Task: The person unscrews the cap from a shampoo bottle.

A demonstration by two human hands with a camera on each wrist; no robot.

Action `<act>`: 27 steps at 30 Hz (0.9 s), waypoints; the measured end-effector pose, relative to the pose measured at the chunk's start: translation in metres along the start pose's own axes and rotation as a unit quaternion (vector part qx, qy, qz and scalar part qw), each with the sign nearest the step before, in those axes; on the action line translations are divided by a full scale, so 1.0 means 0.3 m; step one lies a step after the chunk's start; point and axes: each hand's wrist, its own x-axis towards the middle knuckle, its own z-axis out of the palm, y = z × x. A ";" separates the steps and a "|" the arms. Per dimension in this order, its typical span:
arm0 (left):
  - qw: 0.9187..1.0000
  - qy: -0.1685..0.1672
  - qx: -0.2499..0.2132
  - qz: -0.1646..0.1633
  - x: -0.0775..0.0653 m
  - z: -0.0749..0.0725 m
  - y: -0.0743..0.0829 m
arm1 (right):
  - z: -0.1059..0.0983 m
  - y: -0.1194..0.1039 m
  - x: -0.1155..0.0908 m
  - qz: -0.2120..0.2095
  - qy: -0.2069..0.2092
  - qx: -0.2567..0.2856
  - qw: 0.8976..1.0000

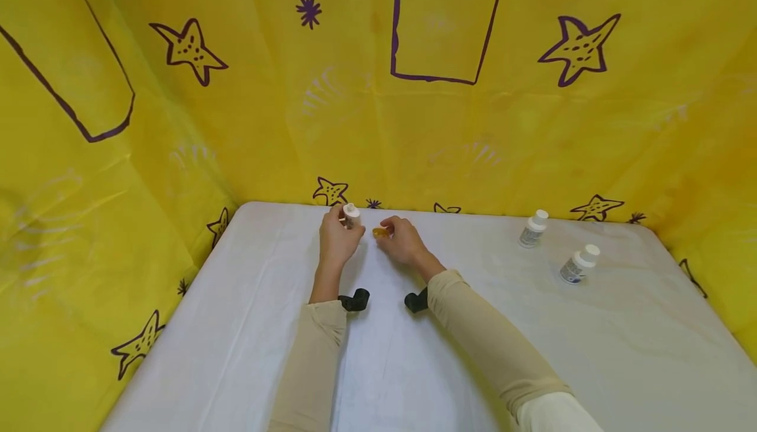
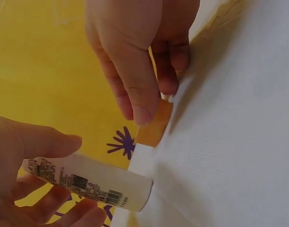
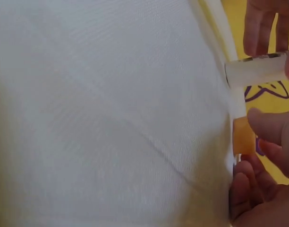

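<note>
A small white bottle [image 1: 351,214], its narrow neck showing on top, stands upright in my left hand [image 1: 338,242]. The thumb and fingers grip it from both sides. Black print and a barcode run along the bottle [image 2: 95,182] in the left wrist view, and its base is right at the tabletop. Just to the right, my right hand [image 1: 405,242] pinches an orange cap [image 1: 380,232] between thumb and fingers. This cap [image 3: 243,136] is held low, close over the white cloth, beside the bottle and apart from it.
Two white bottles with white caps, a farther one [image 1: 533,229] and a nearer one [image 1: 579,264], stand on the right of the white-covered table [image 1: 248,327]. A yellow curtain [image 1: 254,123] with purple drawings hangs behind and along both sides. Dark wrist mounts [image 1: 355,300] show near the sleeves.
</note>
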 end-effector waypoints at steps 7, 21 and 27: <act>0.999 0.028 0.015 0.004 -0.029 -0.038 0.073 | -0.041 0.001 -0.037 0.004 0.006 0.001 1.000; 0.988 0.069 0.013 0.141 -0.134 -0.028 0.250 | -0.290 0.059 -0.238 -0.063 0.075 -0.073 0.993; 0.986 0.003 0.006 0.164 -0.173 0.045 0.292 | -0.389 0.097 -0.294 -0.089 0.114 -0.120 0.982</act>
